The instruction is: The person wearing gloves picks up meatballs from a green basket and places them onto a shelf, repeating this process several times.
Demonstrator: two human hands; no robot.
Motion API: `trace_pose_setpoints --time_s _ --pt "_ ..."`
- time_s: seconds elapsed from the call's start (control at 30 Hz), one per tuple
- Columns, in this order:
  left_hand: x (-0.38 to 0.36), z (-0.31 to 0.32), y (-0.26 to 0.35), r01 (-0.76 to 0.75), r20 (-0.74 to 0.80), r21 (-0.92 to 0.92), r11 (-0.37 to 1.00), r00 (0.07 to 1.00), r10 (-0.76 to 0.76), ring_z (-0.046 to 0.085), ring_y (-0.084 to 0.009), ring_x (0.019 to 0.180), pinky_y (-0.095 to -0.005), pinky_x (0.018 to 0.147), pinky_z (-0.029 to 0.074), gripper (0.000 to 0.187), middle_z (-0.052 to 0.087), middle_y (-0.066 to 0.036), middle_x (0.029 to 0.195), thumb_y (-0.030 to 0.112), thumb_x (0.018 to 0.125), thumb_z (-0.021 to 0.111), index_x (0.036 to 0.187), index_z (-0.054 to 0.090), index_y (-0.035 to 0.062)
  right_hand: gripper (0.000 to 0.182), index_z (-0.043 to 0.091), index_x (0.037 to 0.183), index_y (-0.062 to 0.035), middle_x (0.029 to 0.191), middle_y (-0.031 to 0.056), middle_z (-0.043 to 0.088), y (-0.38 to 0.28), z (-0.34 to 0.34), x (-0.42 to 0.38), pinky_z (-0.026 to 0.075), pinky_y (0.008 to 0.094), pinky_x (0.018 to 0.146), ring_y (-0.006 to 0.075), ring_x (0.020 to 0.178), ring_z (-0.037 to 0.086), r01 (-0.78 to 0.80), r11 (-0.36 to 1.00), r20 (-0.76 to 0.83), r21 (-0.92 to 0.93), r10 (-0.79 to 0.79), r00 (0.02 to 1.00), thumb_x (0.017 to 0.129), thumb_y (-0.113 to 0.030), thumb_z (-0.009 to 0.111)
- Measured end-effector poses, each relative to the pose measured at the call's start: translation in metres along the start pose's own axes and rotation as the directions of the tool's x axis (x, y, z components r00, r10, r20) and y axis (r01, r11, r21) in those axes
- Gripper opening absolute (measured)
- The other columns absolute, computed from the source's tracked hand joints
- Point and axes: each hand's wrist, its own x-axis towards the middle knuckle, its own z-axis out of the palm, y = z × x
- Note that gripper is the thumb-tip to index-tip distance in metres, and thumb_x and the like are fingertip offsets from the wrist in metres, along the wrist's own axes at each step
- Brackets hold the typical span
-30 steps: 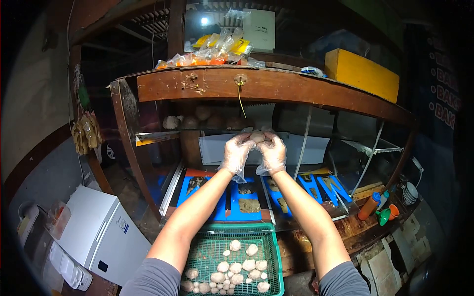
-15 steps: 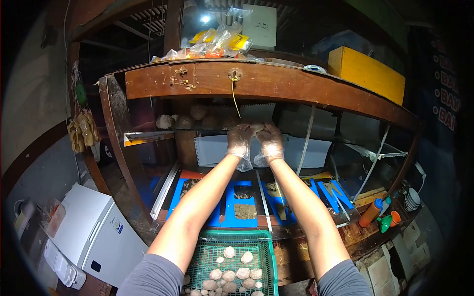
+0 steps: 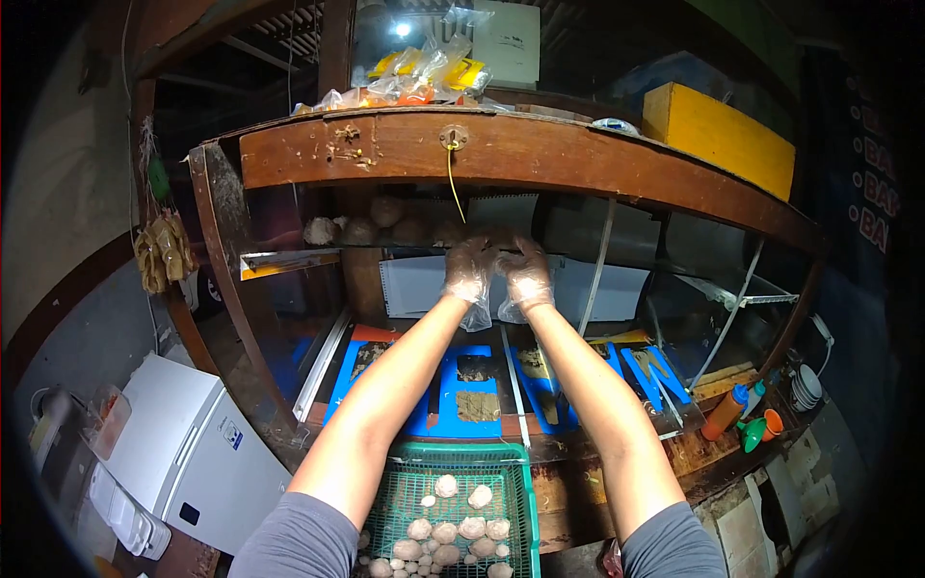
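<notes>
Both of my hands wear thin clear plastic gloves and reach forward to the display shelf's edge. My left hand (image 3: pixel 469 270) and my right hand (image 3: pixel 525 275) are side by side, fingers curled inward toward each other. Whatever they hold between them is too dim and covered to make out. On the shelf (image 3: pixel 291 262), to the left of my hands, rest several large meatballs (image 3: pixel 359 231), one stacked on top. Below my arms stands a green plastic basket (image 3: pixel 529 491) with several meatballs (image 3: pixel 472 527) of mixed sizes.
A wooden beam (image 3: pixel 568 144) crosses above my hands, with a yellow box (image 3: pixel 718 140) and plastic bags (image 3: pixel 419 82) on top. Blue lettering (image 3: pixel 469 395) covers the lower glass. Sauce bottles (image 3: pixel 725 414) stand right; a white freezer (image 3: pixel 207 453) is left.
The view has shifted very slightly. My hands stay at the shelf edge, and the pale lump seen between their fingertips earlier is harder to see now.
</notes>
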Motion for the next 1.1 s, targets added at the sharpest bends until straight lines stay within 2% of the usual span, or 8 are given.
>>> trace_pose_setpoints --time_s 0.07,0.23,0.57,0.63,0.77,0.87,0.93,1.1 --pt "-0.003 -0.002 0.0 0.018 0.005 -0.06 0.998 1.0 -0.018 0.067 -0.0241 0.103 -0.0345 0.088 0.052 0.035 0.07 -0.019 0.112 0.015 0.084 0.07 0.111 0.067 -0.0056 0.047 0.065 0.115 0.0009 0.108 0.0223 0.068 -0.034 -0.008 -0.007 0.053 0.036 0.088 0.0323 0.099 0.067 0.101 0.976 -0.007 -0.192 -0.105 0.994 0.072 -0.015 0.076" --pt "-0.012 -0.006 0.002 -0.002 0.014 -0.299 0.954 1.0 0.007 0.061 -0.027 0.12 -0.0334 0.101 0.048 0.042 0.064 -0.021 0.127 0.012 0.083 0.066 0.122 0.064 -0.0027 0.055 0.064 0.124 -0.0021 0.111 0.0204 0.068 -0.026 -0.016 -0.015 0.052 0.0379 0.09 0.034 0.106 0.064 0.18 0.957 -0.017 -0.227 -0.188 0.982 0.07 -0.012 0.073" --pt "-0.033 -0.034 0.015 -0.054 0.098 -0.066 0.996 0.993 0.061 0.061 -0.0284 0.12 -0.0337 0.101 0.047 0.042 0.065 -0.018 0.126 0.012 0.08 0.068 0.12 0.065 -0.0013 0.061 0.06 0.13 -0.0024 0.116 0.016 0.064 -0.073 -0.038 -0.041 0.053 0.0353 0.085 0.0251 0.09 0.064 0.012 0.981 0.107 -0.196 0.009 0.994 0.069 -0.005 0.07" --pt "-0.04 -0.041 0.02 -0.19 0.071 0.024 0.982 0.98 0.188 0.069 -0.0228 0.101 -0.0323 0.091 0.052 0.041 0.069 -0.017 0.118 0.013 0.082 0.071 0.12 0.066 -0.0007 0.061 0.059 0.13 -0.0026 0.117 0.0164 0.064 -0.081 -0.042 -0.046 0.053 0.0357 0.086 0.0259 0.092 0.065 0.013 0.982 0.104 -0.188 0.007 0.995 0.07 -0.006 0.07" --pt "-0.06 -0.059 0.038 -0.072 0.142 -0.005 0.997 0.987 0.072 0.07 -0.0232 0.096 -0.0327 0.088 0.054 0.04 0.069 -0.018 0.115 0.013 0.082 0.071 0.12 0.066 -0.0011 0.061 0.059 0.131 -0.0028 0.12 0.0171 0.063 -0.087 -0.052 -0.059 0.052 0.0367 0.089 0.0283 0.098 0.065 0.054 0.969 0.109 -0.239 -0.029 0.994 0.071 -0.007 0.071" --pt "-0.07 -0.074 0.054 -0.057 0.16 -0.037 0.998 0.985 0.062 0.069 -0.0223 0.096 -0.032 0.086 0.054 0.04 0.069 -0.017 0.114 0.015 0.083 0.072 0.119 0.067 -0.001 0.06 0.059 0.13 -0.0021 0.12 0.0176 0.063 -0.092 -0.059 -0.066 0.051 0.0376 0.092 0.0303 0.102 0.064 0.106 0.962 0.104 -0.252 -0.082 0.991 0.072 -0.008 0.071" --pt "-0.073 -0.081 0.057 -0.064 0.195 -0.009 0.998 0.979 0.064 0.064 -0.0279 0.113 -0.0349 0.096 0.051 0.042 0.065 -0.019 0.122 0.015 0.083 0.072 0.122 0.065 0.0012 0.059 0.059 0.129 -0.0023 0.12 0.0175 0.063 -0.097 -0.06 -0.073 0.051 0.0375 0.093 0.0305 0.104 0.064 0.069 0.966 0.106 -0.251 -0.044 0.993 0.072 -0.008 0.072" --pt "-0.094 -0.096 0.059 -0.074 0.205 -0.088 0.993 0.975 0.09 0.066 -0.0239 0.107 -0.0328 0.094 0.052 0.038 0.065 -0.016 0.121 0.011 0.083 0.072 0.12 0.066 0.0014 0.057 0.061 0.127 -0.0036 0.118 0.0162 0.064 -0.108 -0.065 -0.093 0.05 0.037 0.093 0.0299 0.105 0.063 0.078 0.973 0.15 -0.216 -0.046 0.988 0.073 -0.007 0.075"
